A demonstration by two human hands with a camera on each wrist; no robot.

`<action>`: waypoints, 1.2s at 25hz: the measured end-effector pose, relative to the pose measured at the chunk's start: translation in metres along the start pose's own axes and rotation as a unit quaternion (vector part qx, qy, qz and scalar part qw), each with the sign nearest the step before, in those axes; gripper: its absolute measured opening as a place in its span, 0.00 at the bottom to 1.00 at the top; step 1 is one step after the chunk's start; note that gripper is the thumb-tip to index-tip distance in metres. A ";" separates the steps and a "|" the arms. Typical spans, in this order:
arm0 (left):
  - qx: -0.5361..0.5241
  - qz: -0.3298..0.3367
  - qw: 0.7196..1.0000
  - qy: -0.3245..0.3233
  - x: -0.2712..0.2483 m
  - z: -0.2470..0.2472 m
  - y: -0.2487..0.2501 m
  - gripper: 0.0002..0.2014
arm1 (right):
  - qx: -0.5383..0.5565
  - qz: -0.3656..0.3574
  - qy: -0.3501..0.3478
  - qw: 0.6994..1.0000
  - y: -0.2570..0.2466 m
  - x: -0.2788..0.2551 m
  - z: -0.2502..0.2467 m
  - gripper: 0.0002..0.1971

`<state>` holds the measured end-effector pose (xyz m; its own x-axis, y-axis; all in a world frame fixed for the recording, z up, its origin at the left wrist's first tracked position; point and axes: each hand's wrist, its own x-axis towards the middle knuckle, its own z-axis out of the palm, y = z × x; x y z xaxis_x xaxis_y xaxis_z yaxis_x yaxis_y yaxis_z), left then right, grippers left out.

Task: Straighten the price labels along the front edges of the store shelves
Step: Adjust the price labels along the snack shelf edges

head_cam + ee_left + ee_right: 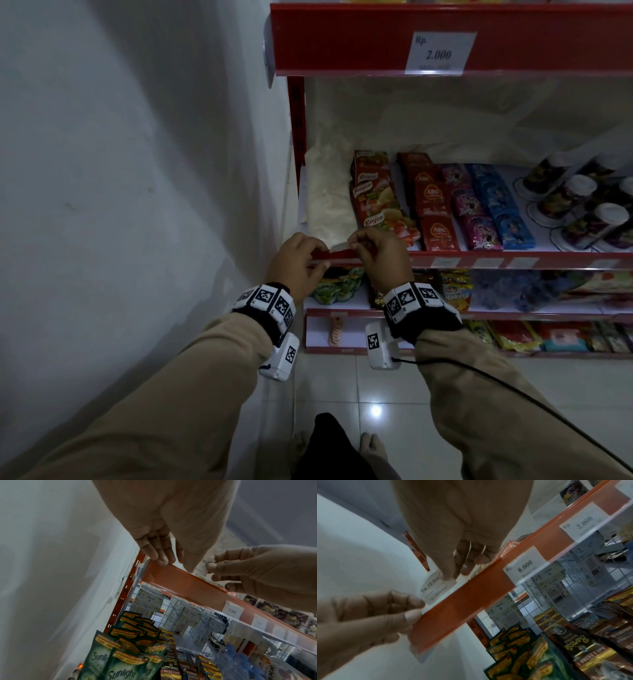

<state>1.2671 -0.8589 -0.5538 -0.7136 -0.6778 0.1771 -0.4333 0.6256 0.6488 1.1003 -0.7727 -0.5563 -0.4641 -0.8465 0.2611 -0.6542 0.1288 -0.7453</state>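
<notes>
1. A white price label [436,586] marked "Rp. 10.000" is pinched between the thumb and fingers of the right hand [380,253] above the top of the red shelf edge [337,256], at the centre of the head view.
2. The left end of that shelf edge is gripped by the left hand [296,262], with the thumb on the front face and the fingers curled over the top, as seen at lower left of the right wrist view.
3. In the head view most of the held label is hidden behind both hands.
4. Further labels, "8.000" [524,566] and "2.000" [583,523], are seated in the same strip towards the upper right of the right wrist view.
5. A white bag [327,195] and Royco sachets [375,198] are seen on the shelf just behind the hands.
6. Green Sunlight pouches [109,660] are seen on the shelf below, at lower centre of the left wrist view.
7. A white wall [137,171] fills the left of the head view, just beside the shelving.
</notes>
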 end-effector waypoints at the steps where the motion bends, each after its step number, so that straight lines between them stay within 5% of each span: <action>1: -0.006 -0.008 1.000 0.002 -0.001 0.000 -0.001 0.14 | -0.022 -0.010 -0.002 1.000 0.002 -0.001 0.002 0.06; 5: -0.027 -0.018 0.999 0.012 -0.001 0.001 0.001 0.16 | -0.066 -0.036 -0.008 0.997 0.003 -0.008 0.007 0.06; 9: 0.073 0.034 0.997 0.011 0.003 0.003 0.004 0.09 | -0.127 -0.055 -0.012 0.990 -0.002 -0.013 0.011 0.06; 15: 0.170 0.017 0.984 -0.040 0.010 0.001 0.004 0.11 | -0.253 -0.073 -0.033 0.964 -0.004 -0.018 0.008 0.08; 30: 0.284 0.056 0.951 -0.110 0.008 -0.003 0.002 0.17 | -0.354 -0.052 -0.110 0.927 -0.010 -0.018 0.007 0.12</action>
<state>1.2626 -0.8642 -0.5491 -0.8441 -0.5358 0.0218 -0.5299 0.8396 0.1196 1.1197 -0.7622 -0.5574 -0.2938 -0.9483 0.1198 -0.9530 0.2809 -0.1135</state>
